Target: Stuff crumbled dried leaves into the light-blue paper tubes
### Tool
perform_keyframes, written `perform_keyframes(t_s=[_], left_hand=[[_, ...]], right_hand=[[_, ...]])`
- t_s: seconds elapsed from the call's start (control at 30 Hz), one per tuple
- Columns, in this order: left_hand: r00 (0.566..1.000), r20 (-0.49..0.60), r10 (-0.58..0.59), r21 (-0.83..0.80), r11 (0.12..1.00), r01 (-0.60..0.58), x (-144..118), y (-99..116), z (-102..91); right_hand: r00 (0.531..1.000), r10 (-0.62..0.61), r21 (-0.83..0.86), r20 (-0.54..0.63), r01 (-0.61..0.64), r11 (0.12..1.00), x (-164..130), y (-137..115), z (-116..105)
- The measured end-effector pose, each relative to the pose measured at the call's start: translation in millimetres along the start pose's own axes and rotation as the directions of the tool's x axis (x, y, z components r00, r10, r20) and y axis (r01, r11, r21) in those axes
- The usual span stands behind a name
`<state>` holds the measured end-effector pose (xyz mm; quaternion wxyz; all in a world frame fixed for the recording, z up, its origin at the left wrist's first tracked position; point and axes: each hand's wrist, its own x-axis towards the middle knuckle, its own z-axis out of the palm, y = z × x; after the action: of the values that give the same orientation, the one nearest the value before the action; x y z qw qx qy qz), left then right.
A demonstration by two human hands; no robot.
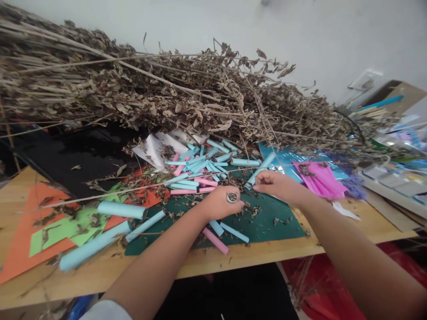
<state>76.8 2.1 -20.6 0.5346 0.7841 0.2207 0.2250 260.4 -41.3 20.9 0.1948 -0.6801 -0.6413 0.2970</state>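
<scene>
My left hand (218, 205) is closed in a fist around a rolled paper tube (230, 201). Only the tube's round upper end shows, with brown dried leaf bits inside the rim. Just to the right, my right hand (278, 186) has its fingertips drawn together beside a light blue paper tube (265, 166). Whatever lies between those fingertips is too small to make out. Below both hands, crumbled dried leaves (255, 211) are strewn over a dark green mat (276, 224). A heap of blue and pink paper tubes (200, 166) lies behind my left hand.
Dried leafy stalks (187, 98) are piled along the wall. Larger blue tubes (95, 244) and orange and green paper sheets (25, 231) lie at left on the wooden table (213, 262). At right are pink paper (320, 180), blue plastic packaging (293, 160) and a power strip (383, 178).
</scene>
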Motion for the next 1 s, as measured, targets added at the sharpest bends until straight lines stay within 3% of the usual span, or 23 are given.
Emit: perform_keyframes(t_s=[0.1, 0.27, 0.4, 0.47, 0.57, 0.63, 0.7, 0.9, 0.97, 1.0], left_hand=[[1.0, 0.007, -0.01, 0.02, 1.0, 0.01, 0, 1, -0.5], [1.0, -0.001, -0.005, 0.053, 0.999, 0.005, 0, 0, 0.3], [1.0, -0.011, -0.013, 0.054, 0.998, 0.013, 1, 0, 0.3], [1.0, -0.011, -0.019, 0.045, 0.999, 0.02, 1, -1, 0.2], [1.0, 0.002, -0.019, 0.031, 0.999, 0.018, 1, -2, 0.3], [1.0, 0.007, -0.011, 0.027, 1.0, 0.011, 1, -2, 0.4], [1.0, 0.006, -0.011, 0.026, 1.0, 0.011, 1, -3, 0.3], [1.0, 0.014, -0.006, 0.004, 1.0, 0.006, 1, -4, -0.4], [1.0, 0.019, -0.003, 0.006, 1.0, 0.003, 1, -4, -0.3], [1.0, 0.016, -0.004, 0.01, 1.0, 0.004, 1, -3, -0.3]], right_hand=[[0.995, 0.056, -0.026, -0.083, -0.058, 0.998, -7, 23, 21], [0.978, 0.06, -0.125, -0.199, -0.086, 0.988, -13, 30, 43], [0.981, -0.079, -0.118, -0.179, 0.058, 0.991, -18, 32, 39], [0.959, -0.155, -0.158, -0.239, 0.119, 0.98, -21, 38, 31], [0.919, -0.114, -0.34, -0.377, -0.023, 0.94, -24, 52, 20], [0.921, -0.042, -0.479, -0.387, -0.162, 0.863, -22, 60, 18], [0.932, -0.002, -0.551, -0.364, -0.213, 0.807, -18, 65, 21], [0.935, 0.009, -0.491, -0.355, -0.195, 0.849, -7, 60, 9], [0.876, 0.0, -0.362, -0.483, -0.2, 0.91, -6, 45, 1], [0.812, -0.012, -0.233, -0.584, -0.154, 0.96, -6, 35, -1]])
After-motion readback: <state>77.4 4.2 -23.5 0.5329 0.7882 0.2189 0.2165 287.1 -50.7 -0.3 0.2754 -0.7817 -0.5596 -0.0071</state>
